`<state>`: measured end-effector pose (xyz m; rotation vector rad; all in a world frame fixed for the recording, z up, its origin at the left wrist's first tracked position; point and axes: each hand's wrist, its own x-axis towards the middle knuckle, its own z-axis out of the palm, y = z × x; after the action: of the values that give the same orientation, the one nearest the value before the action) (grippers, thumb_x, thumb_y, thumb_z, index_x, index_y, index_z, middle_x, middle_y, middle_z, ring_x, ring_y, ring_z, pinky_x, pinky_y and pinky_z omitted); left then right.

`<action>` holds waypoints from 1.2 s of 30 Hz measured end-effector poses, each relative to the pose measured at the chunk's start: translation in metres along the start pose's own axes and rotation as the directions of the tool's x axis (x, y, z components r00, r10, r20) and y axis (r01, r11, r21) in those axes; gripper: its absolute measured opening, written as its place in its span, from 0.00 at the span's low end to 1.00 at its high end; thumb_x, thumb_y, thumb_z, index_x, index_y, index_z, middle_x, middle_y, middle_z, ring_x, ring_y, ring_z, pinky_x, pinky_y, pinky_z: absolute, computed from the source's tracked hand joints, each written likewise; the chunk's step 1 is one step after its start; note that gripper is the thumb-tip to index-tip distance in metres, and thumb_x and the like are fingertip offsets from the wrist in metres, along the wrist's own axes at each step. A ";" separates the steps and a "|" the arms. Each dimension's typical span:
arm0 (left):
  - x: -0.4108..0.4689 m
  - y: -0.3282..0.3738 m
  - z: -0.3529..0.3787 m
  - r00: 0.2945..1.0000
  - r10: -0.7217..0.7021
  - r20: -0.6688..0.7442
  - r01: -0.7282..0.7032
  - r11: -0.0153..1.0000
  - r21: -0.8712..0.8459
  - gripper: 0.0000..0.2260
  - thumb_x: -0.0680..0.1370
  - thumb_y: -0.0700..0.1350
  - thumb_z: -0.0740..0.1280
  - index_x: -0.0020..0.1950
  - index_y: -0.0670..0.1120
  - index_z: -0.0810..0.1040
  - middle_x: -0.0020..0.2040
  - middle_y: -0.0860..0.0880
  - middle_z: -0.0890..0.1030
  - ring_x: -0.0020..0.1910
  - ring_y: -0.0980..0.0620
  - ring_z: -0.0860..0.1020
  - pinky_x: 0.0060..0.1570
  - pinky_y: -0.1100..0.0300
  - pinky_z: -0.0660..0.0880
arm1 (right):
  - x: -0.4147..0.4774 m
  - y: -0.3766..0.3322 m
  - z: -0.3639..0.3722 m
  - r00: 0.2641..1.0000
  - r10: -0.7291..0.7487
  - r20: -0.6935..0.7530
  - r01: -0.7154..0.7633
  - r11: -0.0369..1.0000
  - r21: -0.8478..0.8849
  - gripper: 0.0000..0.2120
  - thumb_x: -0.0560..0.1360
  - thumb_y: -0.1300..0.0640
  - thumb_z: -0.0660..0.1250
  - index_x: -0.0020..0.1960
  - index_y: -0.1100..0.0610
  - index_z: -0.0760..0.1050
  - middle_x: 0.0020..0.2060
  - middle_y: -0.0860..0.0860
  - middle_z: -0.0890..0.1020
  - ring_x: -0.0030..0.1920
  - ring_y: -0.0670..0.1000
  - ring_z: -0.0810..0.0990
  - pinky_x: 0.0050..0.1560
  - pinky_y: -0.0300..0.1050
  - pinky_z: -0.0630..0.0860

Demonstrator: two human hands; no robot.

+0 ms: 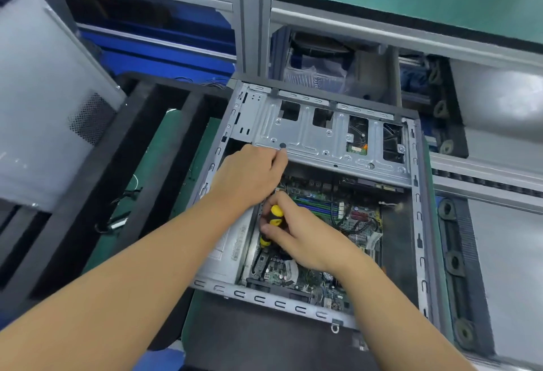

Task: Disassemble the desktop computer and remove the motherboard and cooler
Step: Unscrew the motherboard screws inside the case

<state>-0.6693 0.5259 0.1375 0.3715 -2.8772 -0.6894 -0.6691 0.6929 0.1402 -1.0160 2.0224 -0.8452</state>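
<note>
On the green worktop [164, 165] the open computer case [418, 215] lies on its side, with its motherboard [323, 209] just below both hands. The right grip [302, 235] pinches a yellow-and-black screwdriver [276, 215], fingers and thumb curled round its handle above the board's left edge, beside the power supply [229, 247]. The left grip [249, 177] rests against the drive cage [317, 132] edge, fingers curled under and hidden; whether they clasp anything cannot be told
</note>
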 end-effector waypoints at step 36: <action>0.000 0.005 -0.006 0.999 -0.030 0.020 0.031 0.999 -0.035 0.24 0.83 0.53 0.55 0.27 0.47 0.65 0.23 0.51 0.68 0.22 0.51 0.68 0.25 0.60 0.63 | 0.003 -0.006 0.003 0.980 -0.162 0.113 0.177 0.975 -0.138 0.06 0.81 0.51 0.64 0.54 0.47 0.66 0.46 0.41 0.76 0.44 0.40 0.73 0.42 0.37 0.69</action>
<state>-0.6691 0.5272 0.1452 0.4070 -2.8789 -0.7523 -0.6655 0.6871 0.1420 -1.3038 1.9554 -0.7235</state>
